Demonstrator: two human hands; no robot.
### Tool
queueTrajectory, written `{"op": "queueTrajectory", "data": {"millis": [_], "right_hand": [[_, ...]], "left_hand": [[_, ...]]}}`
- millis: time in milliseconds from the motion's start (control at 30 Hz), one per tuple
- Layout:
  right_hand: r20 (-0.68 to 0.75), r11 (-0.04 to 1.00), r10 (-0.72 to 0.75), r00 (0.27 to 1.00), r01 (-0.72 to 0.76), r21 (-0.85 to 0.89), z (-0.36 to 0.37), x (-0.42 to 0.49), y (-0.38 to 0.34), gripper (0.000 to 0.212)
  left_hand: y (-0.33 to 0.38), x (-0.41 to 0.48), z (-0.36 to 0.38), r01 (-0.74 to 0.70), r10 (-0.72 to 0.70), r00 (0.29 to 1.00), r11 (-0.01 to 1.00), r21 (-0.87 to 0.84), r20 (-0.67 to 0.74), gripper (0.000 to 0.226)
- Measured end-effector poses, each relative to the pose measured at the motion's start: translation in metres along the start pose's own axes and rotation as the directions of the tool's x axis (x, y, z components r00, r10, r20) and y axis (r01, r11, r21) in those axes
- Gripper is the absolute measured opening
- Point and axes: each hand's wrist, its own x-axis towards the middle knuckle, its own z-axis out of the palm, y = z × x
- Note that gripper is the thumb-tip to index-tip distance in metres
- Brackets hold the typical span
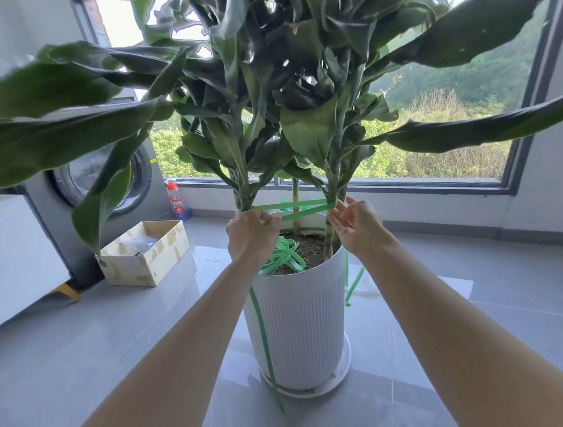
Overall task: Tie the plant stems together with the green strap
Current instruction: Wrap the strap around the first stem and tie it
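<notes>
The flat green strap [293,205] runs level around the upright plant stems [332,187]; loose coils lie on the soil [311,250] at 7 o'clock, one tail hangs down the pot [302,332].

Daylight poured in from the window [437,136] at the back, sky [124,22] blew out white along the top, backlit leaves [37,88] at upper left smeared with blur, purple fringing at upper right, floor tiles [114,350] carried soft glare, frame edges bowed by the wide lens.
</notes>
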Motion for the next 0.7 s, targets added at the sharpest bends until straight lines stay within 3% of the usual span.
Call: {"op": "queueTrajectory", "data": {"millis": [500,700], "right_hand": [[-0.027,0.995,-0.080,0.996,0.078,-0.062,0.003,-0.003,0.005,0.049],[-0.057,0.949,-0.193,0.980,0.172,-0.264,0.003,0.008,0.015,0.038]], "left_hand": [[0.001,-0.007,-0.014,-0.006,0.013,0.998,0.996,-0.088,0.069,0.015],[-0.004,-0.006,-0.019,0.019,-0.008,0.997,0.990,-0.138,0.078,0.014]]}}
